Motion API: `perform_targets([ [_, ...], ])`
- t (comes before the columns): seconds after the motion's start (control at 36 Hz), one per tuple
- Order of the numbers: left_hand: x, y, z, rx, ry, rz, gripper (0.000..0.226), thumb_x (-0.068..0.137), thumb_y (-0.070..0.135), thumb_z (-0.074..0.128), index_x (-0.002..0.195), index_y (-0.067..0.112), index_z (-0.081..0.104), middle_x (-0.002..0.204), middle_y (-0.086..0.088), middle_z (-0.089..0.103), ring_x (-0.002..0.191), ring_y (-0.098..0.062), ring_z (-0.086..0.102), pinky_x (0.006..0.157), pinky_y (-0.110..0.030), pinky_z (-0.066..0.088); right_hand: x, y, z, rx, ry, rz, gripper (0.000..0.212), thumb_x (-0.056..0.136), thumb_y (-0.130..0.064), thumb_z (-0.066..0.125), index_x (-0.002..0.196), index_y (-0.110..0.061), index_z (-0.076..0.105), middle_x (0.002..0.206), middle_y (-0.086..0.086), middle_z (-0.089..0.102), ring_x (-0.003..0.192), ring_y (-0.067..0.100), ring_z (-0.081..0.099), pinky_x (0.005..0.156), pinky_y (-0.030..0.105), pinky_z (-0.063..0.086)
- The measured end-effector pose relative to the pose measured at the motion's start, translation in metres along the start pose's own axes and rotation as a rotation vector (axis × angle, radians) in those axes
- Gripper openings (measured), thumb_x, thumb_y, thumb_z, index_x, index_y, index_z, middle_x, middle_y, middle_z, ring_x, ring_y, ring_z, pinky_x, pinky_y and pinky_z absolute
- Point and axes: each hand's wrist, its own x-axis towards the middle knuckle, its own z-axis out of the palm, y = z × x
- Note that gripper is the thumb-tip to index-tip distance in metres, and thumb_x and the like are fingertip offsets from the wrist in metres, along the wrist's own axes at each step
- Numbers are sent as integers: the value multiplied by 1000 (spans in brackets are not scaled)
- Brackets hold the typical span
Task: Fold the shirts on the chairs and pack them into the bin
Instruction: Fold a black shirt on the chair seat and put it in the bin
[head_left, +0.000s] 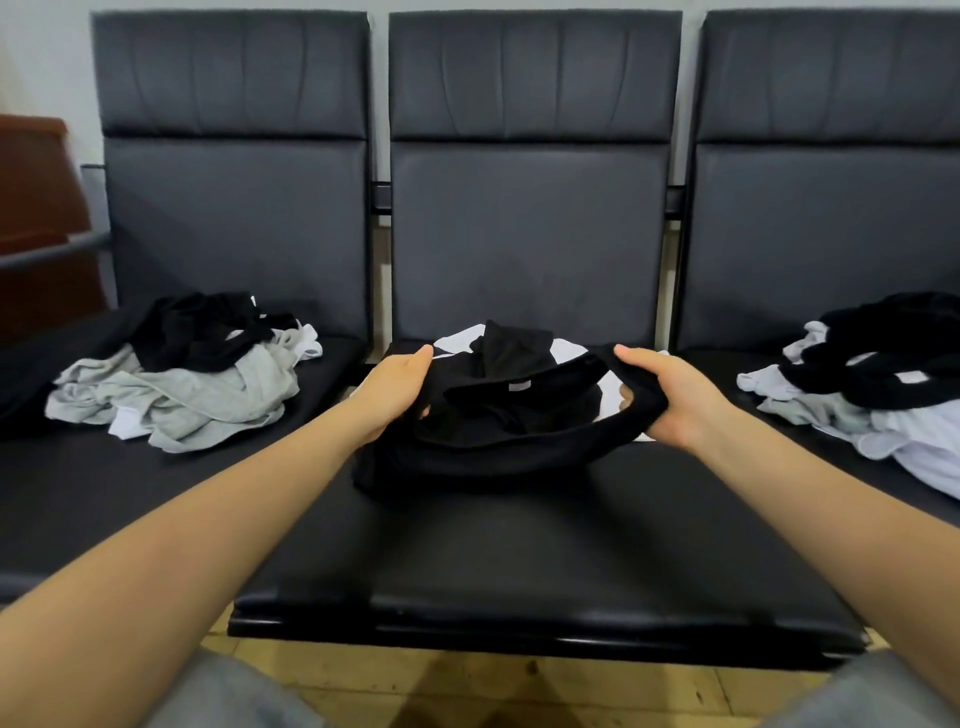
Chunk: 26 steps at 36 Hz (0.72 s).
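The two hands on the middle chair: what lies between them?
In the head view, a crumpled black shirt stretches between the left hand and right hand, which both grip it. It lies on a white garment.

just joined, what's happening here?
A person is working on a black shirt on the middle chair, with the left hand gripping one side and the right hand the other. It is bunched, not folded, and lies over something white. Unfolded piles sit on the left and right chairs. No bin is in view.
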Motion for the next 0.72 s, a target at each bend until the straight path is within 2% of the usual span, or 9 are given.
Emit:
perform_targets([
  [0.08,-2,12,0,-430,-59,-129,38,99,40,47,74,15,59,56,-2,58,47,-16,53,57,-26,44,4,-5,1,23,-4,-126,13,98,-15,55,89,-8,62,74,1,69,62,8,69,55,18,53],
  [0.14,-4,26,-4,-727,-116,-150,28,97,37,55,86,12,62,69,-1,65,59,-16,61,55,-27,48,10,-10,1,24,39,-182,20,96,-19,58,109,-6,64,104,6,71,95,17,71,80,27,56],
  [0.17,-4,34,-7,-820,-152,-121,24,97,35,56,90,13,65,76,0,70,70,-16,65,61,-29,51,13,-16,3,28,56,-202,25,96,-21,58,115,-6,64,110,7,71,102,19,69,84,30,55],
  [0.25,-3,68,-19,-971,-146,-16,15,97,23,55,93,14,66,80,1,73,82,-15,67,77,-31,52,14,-44,17,24,43,-273,15,97,-22,57,104,-13,66,97,0,74,91,15,71,76,30,55],
  [0.36,-1,129,-46,-1048,-12,134,7,94,12,59,93,11,66,79,-1,73,79,-14,69,72,-26,56,18,-93,44,6,32,-477,12,95,-13,58,88,-17,67,82,-8,73,85,9,67,77,24,50],
  [0.44,-8,180,-75,-1021,117,275,5,91,12,65,88,11,69,83,-2,75,78,-14,71,65,-26,57,12,-139,69,4,38,-619,9,94,-13,61,100,-14,67,87,-9,71,92,7,65,84,22,50],
  [0.58,-29,252,-112,-973,280,493,11,89,19,69,96,12,72,102,-5,74,93,-19,70,84,-32,57,-12,-210,110,18,-59,-752,19,95,-16,60,111,-8,67,109,5,72,105,19,68,94,35,53],
  [0.64,-40,279,-127,-990,294,586,10,90,21,68,95,14,73,102,-5,74,98,-20,69,86,-33,56,-29,-237,127,1,-64,-842,16,95,-15,59,106,-8,70,110,9,72,103,21,67,92,35,54],
  [0.72,-54,313,-147,-957,353,698,12,93,24,64,95,16,72,102,-2,73,99,-18,68,89,-33,56,-56,-273,151,-30,-61,-969,12,94,-16,62,93,-15,74,97,4,74,93,18,68,78,30,56],
])
